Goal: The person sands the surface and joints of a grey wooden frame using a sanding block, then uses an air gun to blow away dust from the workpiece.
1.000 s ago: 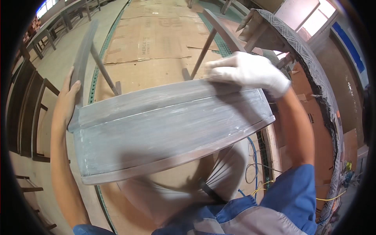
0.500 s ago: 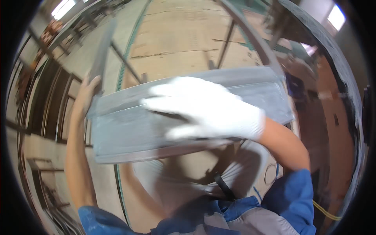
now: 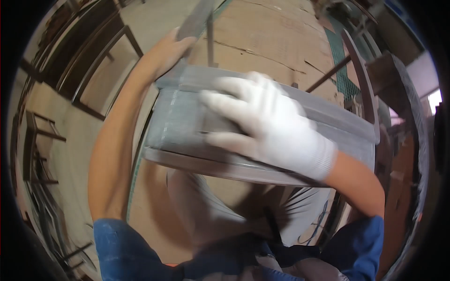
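Observation:
A grey furniture frame (image 3: 178, 119), chair-like, lies across in front of me with its broad panel facing up. At its far left corner my left hand (image 3: 169, 52), bare, is closed round a grey wooden post (image 3: 198, 21). My right hand (image 3: 269, 124) wears a white knitted glove and lies over the panel, fingers and thumb spread. Motion blurs the glove. A dull grey-brown patch shows between thumb and fingers; whether it is a shadow or a thin sheet, I cannot tell. Another curved post (image 3: 363, 84) rises from the panel's right end.
Brown cardboard (image 3: 276, 40) covers the floor beyond the frame. Dark wooden furniture frames (image 3: 101, 75) stand at the left. My legs (image 3: 201, 201) are bent beneath the panel's near edge. Brown panels with a wrapped edge (image 3: 415, 140) stand close on the right.
The view has shifted, and the frame now slants down to the right. My right hand is still over the panel, its fingers more bent. My left hand keeps hold of the post.

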Motion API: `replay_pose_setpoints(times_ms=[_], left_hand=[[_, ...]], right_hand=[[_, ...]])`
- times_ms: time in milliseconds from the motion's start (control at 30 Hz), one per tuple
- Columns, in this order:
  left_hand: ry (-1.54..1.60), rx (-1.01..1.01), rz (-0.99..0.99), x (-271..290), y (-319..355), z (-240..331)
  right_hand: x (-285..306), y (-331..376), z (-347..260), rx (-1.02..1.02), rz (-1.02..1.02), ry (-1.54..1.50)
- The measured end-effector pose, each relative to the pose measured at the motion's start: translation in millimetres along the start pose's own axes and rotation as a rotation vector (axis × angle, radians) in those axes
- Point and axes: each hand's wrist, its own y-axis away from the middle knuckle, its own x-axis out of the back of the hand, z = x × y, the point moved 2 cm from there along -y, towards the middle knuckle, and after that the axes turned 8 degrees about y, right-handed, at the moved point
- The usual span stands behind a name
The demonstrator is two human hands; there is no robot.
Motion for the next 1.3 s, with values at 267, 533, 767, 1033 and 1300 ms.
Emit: replay_pose_setpoints(times_ms=[267,533,767,1033,1300], left_hand=[[-0.167,0.092,-0.163,2.4,-14.7,5.8],[-0.050,0.047,-0.043,-3.8,-13.7,-4.8],[-0.198,0.046,-0.008,-6.1,-13.6,-17.8],[-0.223,0.044,0.099,-7.7,-14.7,-13.8],[-0.259,-0.058,0.144,5.6,-3.3,-14.4]], right_hand=[[-17.9,-58.7,-23.6,0.019,-0.135,0.131],[-18.0,-60.2,-33.1,-0.041,-0.115,0.127],[-17.8,-57.9,-58.7,0.025,-0.110,0.114],[-14.8,-63.5,-63.3,0.046,-0.187,0.142],[-17.2,-63.0,-70.5,0.045,-0.233,0.135]])
